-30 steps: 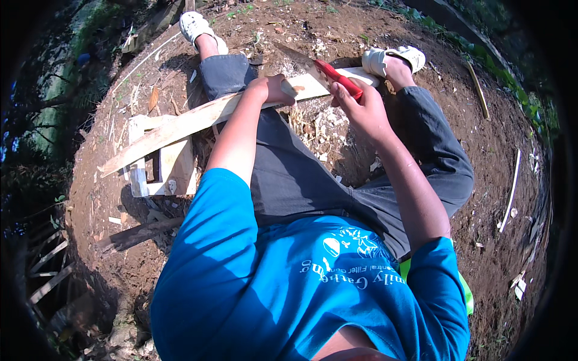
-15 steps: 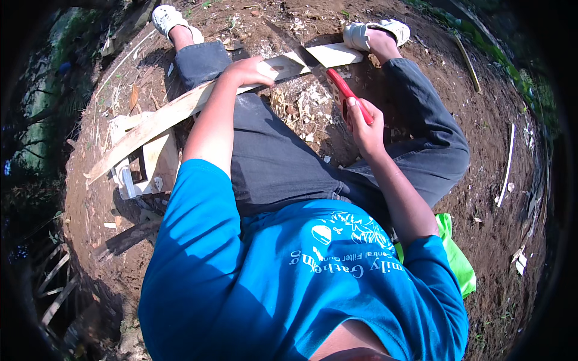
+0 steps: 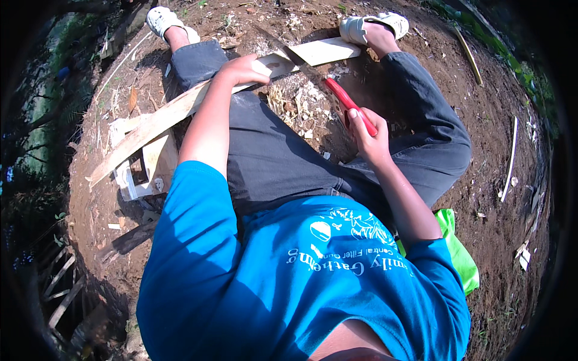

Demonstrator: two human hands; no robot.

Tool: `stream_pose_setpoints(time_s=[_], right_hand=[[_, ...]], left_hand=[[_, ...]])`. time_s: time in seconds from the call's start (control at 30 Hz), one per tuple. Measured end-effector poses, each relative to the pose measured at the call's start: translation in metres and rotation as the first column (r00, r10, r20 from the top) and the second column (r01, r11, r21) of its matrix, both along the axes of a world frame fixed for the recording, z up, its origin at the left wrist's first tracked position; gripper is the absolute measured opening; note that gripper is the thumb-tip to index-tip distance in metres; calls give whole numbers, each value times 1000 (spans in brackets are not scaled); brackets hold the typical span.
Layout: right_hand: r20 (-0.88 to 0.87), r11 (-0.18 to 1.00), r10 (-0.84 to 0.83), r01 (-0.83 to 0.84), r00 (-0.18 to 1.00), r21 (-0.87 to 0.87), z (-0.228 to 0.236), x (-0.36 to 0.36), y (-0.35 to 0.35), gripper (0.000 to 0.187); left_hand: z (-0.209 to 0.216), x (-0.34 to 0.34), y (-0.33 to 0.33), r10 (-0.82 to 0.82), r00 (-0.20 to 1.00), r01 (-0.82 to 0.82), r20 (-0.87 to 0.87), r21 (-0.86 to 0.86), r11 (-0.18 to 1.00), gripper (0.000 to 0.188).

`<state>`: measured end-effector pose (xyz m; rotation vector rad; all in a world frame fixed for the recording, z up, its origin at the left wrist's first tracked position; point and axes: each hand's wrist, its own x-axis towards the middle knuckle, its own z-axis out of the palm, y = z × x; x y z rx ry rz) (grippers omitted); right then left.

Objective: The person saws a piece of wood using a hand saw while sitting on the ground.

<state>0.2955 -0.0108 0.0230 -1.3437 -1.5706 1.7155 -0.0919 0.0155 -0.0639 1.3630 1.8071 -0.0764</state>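
Observation:
A long pale wooden plank (image 3: 144,133) runs slantwise from the ground at left, across my left leg, to beside my right shoe. My left hand (image 3: 242,71) presses on the plank over my left shin, its fingers gripping the edge. In my right hand (image 3: 368,137) is a handsaw (image 3: 342,95), held by its red handle. The dark blade crosses the plank right of my left hand, and its tip reaches past the far edge. How deep the teeth sit in the wood I cannot tell.
Wood shavings (image 3: 306,99) lie on the soil between my legs. A pale wooden frame (image 3: 158,162) sits under the plank's left end. Bright green cloth (image 3: 460,256) lies by my right side, and thin sticks (image 3: 468,55) rest on the ground farther right.
My right hand has drawn the saw back toward me, so its handle sits farther from the plank. My left hand keeps its grip on the wood.

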Motion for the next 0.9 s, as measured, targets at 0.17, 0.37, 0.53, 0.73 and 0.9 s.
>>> stream_pose_setpoints(time_s=[0.17, 0.37, 0.53, 0.73, 0.9], right_hand=[[3, 999, 2, -2, 1000, -37, 20, 29, -12, 40], [27, 1000, 2, -1, 1000, -29, 38, 54, -22, 40], [-63, 993, -25, 32, 998, 114, -40, -73, 35, 38], [14, 999, 10, -11, 1000, 33, -44, -81, 46, 45], [7, 951, 117, -114, 993, 288, -89, -61, 3, 29]], left_hand=[[10, 1, 5, -12, 999, 10, -41, -44, 999, 78], [13, -1, -4, 29, 1000, -29, -7, -34, 999, 81], [17, 8, -2, 15, 994, -17, -104, -23, 1000, 88], [19, 7, -1, 12, 990, -17, -141, -29, 999, 97], [21, 7, 4, -26, 991, 19, -132, -59, 998, 93]])
